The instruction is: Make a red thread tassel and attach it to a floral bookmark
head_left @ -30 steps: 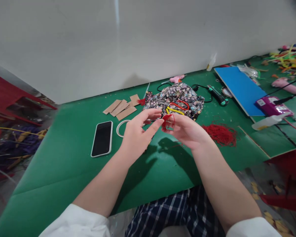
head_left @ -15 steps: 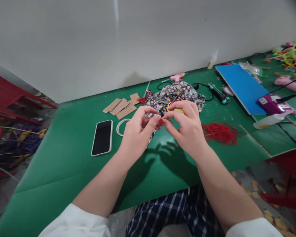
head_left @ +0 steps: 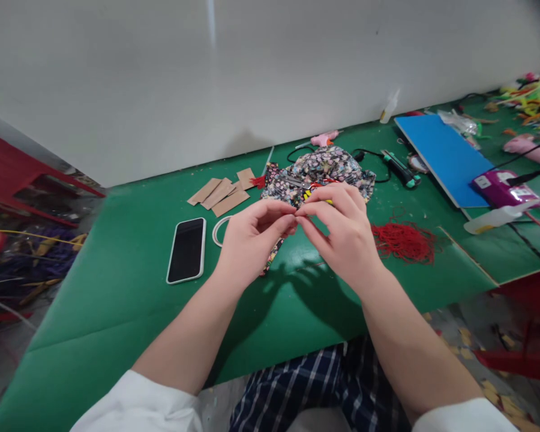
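Note:
My left hand (head_left: 252, 237) is closed over the middle of the table, thumb and fingers pinched. A narrow piece of floral fabric (head_left: 272, 257) shows below its palm, its upper part hidden by the fingers. My right hand (head_left: 337, 234) meets it fingertip to fingertip, thumb and forefinger pinched on what looks like a thin red thread, mostly hidden. Behind the hands lies a heap of dark floral cloth (head_left: 330, 163) with scissors (head_left: 297, 182) on it. A tangle of red thread (head_left: 405, 243) lies right of my right hand.
A phone (head_left: 186, 251), a white tape roll (head_left: 218, 231) and brown cardboard pieces (head_left: 220, 193) lie at left. Toward the back are a pink glue gun (head_left: 324, 139) and a green-black cutter (head_left: 400, 170). A blue board (head_left: 445, 159), purple device (head_left: 504, 187) and glue bottle (head_left: 495, 219) lie at right.
The fingertips have drawn closer together, and the red bit between them is now mostly covered. My left hand has turned slightly, and the fabric below it hangs a little lower.

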The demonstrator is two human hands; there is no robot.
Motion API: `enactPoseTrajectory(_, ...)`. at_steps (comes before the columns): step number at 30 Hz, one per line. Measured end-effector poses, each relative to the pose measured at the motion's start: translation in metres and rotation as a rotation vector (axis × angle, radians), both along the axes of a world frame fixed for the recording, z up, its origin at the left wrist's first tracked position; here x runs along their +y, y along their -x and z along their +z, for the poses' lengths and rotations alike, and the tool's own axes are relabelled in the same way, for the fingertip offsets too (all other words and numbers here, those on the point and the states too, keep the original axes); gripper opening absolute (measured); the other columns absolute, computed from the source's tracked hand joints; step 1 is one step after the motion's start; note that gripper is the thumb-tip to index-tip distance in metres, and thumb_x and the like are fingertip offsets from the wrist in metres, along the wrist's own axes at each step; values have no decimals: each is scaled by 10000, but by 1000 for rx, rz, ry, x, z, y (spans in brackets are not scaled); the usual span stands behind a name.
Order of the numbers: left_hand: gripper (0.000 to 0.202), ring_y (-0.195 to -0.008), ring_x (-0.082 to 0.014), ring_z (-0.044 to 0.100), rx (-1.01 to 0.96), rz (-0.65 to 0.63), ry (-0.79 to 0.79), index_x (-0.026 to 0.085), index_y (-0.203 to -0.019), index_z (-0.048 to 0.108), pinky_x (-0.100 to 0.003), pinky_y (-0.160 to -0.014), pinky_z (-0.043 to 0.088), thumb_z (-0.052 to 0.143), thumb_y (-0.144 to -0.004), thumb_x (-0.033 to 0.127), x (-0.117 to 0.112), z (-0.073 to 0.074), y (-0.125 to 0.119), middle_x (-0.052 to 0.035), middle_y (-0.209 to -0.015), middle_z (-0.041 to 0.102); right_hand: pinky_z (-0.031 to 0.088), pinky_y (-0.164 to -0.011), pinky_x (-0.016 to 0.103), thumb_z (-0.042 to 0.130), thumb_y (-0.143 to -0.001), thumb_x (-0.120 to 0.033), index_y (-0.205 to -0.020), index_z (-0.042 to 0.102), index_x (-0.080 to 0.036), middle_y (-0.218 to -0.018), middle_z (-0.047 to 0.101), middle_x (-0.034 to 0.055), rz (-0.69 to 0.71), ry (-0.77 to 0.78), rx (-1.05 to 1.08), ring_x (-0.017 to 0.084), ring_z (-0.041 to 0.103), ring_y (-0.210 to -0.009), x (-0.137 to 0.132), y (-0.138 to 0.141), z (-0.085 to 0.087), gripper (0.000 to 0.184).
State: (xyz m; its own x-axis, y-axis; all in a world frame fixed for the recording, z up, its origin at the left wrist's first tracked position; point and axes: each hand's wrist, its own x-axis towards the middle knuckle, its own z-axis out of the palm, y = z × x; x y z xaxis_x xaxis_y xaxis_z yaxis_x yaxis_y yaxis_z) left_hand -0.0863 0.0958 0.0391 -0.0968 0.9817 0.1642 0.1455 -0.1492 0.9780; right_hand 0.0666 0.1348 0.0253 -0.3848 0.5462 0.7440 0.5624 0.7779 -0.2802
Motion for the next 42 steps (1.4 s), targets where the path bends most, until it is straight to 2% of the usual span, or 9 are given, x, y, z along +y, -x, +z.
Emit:
enactPoseTrajectory(11, 126, -677, -144, 670, 188, 95, -10, 190, -828, 725, -228, -640, 547, 685, -742, 273, -4, 0, -1, -9, -767, 721, 433, -869, 353, 535, -854, -218, -849, 612, -191, -880, 645, 49, 61, 106, 63, 179, 555, -926, 0, -3, 4, 81)
enactPoseTrajectory(17, 152, -627, -124, 653, 36, 94, 17, 161, -798, 703, -223, -630, 548, 690, -735, 299, -2, 2, -1, -5, -686, 702, 479, -787, 305, 563, -848, -216, -991, 637, -209, -899, 697, 14, 109, 251, 149, 149, 624, -843, -1, -6, 4, 161)
enactPoseTrajectory(20, 188, -611, -121, 644, -32, 97, 50, 145, -794, 695, -236, -633, 545, 701, -723, 319, -1, 4, -1, -16, -676, 697, 493, -756, 291, 577, -835, -197, -912, 672, -212, -881, 714, 7, 100, 289, 201, 149, 649, -824, -2, -7, 5, 123)
enactPoseTrajectory(25, 223, -616, -121, 642, -99, 113, 67, 146, -805, 690, -247, -637, 540, 707, -711, 347, 0, 3, -1, -23, -687, 696, 494, -776, 295, 567, -838, -182, -933, 656, -221, -900, 710, 8, 116, 238, 158, 149, 640, -843, -4, -8, 8, 136)
enactPoseTrajectory(29, 201, -592, -112, 624, -46, 113, 69, 145, -783, 687, -224, -604, 523, 701, -716, 334, 0, 1, 0, -13, -649, 678, 478, -781, 288, 542, -842, -141, -995, 609, -216, -862, 689, 9, 132, 128, 62, 147, 626, -827, -8, -10, 12, 183)
enactPoseTrajectory(33, 169, -573, -109, 604, 104, 71, 66, 147, -780, 689, -208, -565, 496, 676, -737, 310, -2, 0, 1, -9, -635, 667, 470, -775, 296, 520, -852, -144, -994, 584, -213, -855, 689, 15, 118, 38, -11, 154, 616, -796, -12, -10, 16, 170)
enactPoseTrajectory(36, 129, -597, -107, 597, 187, 20, 51, 159, -767, 686, -197, -564, 482, 659, -747, 283, -4, 0, 0, -6, -667, 668, 466, -743, 288, 507, -859, -151, -968, 566, -221, -833, 679, 9, 116, 34, -30, 150, 599, -769, -13, -11, 16, 143)
enactPoseTrajectory(42, 100, -578, -108, 580, 154, -188, 159, 161, -755, 673, -199, -537, 471, 641, -753, 256, -3, 0, 1, -2, -638, 641, 456, -706, 283, 495, -845, -112, -882, 554, -223, -810, 657, 3, 114, 86, -39, 149, 577, -766, -8, -15, 13, 131)
